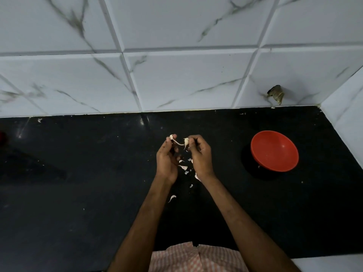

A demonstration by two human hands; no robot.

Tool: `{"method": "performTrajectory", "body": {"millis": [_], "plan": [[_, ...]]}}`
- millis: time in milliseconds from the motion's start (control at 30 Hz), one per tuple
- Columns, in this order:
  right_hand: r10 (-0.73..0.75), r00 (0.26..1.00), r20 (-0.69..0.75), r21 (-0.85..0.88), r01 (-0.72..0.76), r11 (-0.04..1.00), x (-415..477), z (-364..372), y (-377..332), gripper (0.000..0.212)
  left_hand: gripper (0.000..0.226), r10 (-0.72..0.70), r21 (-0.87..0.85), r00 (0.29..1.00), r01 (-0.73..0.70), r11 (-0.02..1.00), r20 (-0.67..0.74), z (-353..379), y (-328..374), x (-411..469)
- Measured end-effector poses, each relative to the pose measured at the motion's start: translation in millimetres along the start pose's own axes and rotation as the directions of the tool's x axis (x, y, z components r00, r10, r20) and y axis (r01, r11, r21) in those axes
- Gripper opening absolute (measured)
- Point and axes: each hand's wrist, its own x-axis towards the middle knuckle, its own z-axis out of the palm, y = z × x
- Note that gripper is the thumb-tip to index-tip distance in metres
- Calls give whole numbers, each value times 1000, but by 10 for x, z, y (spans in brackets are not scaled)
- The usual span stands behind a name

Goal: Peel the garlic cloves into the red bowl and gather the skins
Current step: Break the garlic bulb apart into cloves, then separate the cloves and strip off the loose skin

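Both hands are raised over the middle of the black counter (78,193). My right hand (200,156) pinches a small pale garlic clove (186,141) at its fingertips. My left hand (167,158) pinches the end of a thin strip of skin (175,141) that stretches from the clove to its fingertips. Several loose white skin pieces (183,167) lie on the counter below and between my hands, one more (172,197) beside my left forearm. The red bowl (274,151) stands to the right, apart from my hands; I see no cloves in it.
A white marble-look tiled wall (176,75) rises behind the counter and turns a corner at the right. A dark stub (276,94) sticks out of the wall above the bowl. A red object (2,137) shows at the far left edge.
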Motion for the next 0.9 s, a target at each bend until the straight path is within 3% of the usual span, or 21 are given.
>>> {"method": "performTrajectory", "body": {"millis": [100, 267, 433, 533, 700, 833, 900], "plan": [[20, 1000, 3, 35, -20, 999, 22, -16, 12, 14, 30, 15, 53, 999, -13, 999, -41, -42, 36, 18], [52, 999, 9, 15, -52, 999, 40, -36, 82, 17, 34, 44, 307, 998, -26, 951, -53, -178, 30, 82], [104, 994, -18, -72, -105, 992, 26, -31, 223, 16, 48, -73, 341, 997, 64, 938, 15, -238, -98, 125], [115, 993, -13, -137, -115, 984, 22, -31, 257, 16, 37, -38, 364, 996, 6, 931, 79, -270, -160, 142], [157, 988, -1, -253, -152, 955, -15, -160, 448, 15, 22, -57, 391, 998, 62, 918, -25, -679, -232, 206], [48, 998, 35, -447, -27, 894, -34, -310, 643, 12, 31, -36, 455, 999, 26, 890, 13, -1146, -319, 196], [-36, 993, 108, -630, 96, 771, -49, -352, 737, 11, 46, 32, 631, 994, -90, 771, 102, -1300, -360, 161]]}}
